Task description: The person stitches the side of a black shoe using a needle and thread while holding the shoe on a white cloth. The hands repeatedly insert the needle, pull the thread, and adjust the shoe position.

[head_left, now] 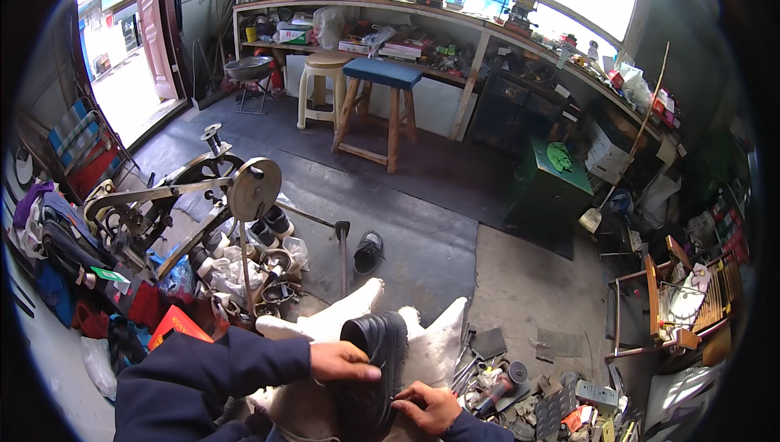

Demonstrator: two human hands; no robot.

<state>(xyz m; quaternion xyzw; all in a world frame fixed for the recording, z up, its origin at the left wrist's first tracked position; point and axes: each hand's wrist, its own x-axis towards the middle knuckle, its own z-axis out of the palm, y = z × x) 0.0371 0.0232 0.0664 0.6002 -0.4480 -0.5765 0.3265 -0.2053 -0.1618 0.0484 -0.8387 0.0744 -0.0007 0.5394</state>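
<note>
A black leather shoe (388, 348) lies across my lap, on an off-white hide-like cover (435, 340) with pointed corners. My left hand (345, 361) is closed on the shoe's left side, thumb lying over its upper. At the shoe's lower right edge, my right hand (429, 408) has thumb and fingers pinched together; whatever sits between them is too small to make out. Another black shoe (368, 253), with laces, stands on the floor ahead, apart from both hands.
A hand-cranked sewing machine (254, 188) stands at left above a pile of shoes (264, 235). Tools and scraps (520, 393) litter the floor on my right. Ahead are a blue-topped stool (382, 73), a green cabinet (546, 190) and a long workbench (390, 5). A wooden chair (686, 300) is at right.
</note>
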